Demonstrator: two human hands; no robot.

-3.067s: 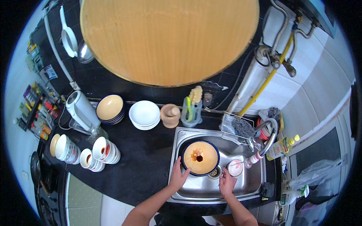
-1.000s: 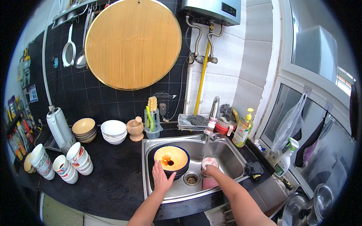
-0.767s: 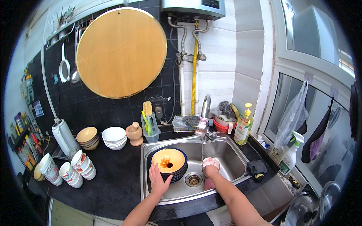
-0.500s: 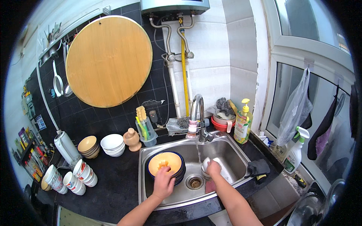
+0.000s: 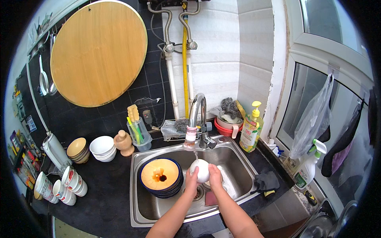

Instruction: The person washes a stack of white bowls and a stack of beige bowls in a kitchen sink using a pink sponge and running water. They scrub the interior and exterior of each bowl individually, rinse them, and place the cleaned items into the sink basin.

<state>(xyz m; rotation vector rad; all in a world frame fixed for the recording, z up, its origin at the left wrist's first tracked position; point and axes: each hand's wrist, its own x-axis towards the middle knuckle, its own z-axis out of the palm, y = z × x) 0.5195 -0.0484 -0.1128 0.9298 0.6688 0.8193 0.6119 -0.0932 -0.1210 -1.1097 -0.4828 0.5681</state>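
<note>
Over the sink, a white bowl is held between my two hands beneath the running tap. My left hand grips its left side and my right hand its right side. The bowl's rounded outside shows; its inside is hidden. To the left in the basin stands a stack of dark-rimmed yellow plates or bowls, the top one with an orange pattern and a dark spot in the middle. A pink sponge or cloth lies below my right hand. My hands partly cover the drain.
Left on the black counter are paper-cup-like stacks, white bowls, yellow bowls and a wooden jar. A yellow soap bottle stands behind right, a dark cloth at the sink's right edge, a spray bottle beyond.
My left hand has left the yellow stack and moved right to the white bowl. Both hands now hold that bowl, raised closer to the tap. The view has shifted somewhat.
</note>
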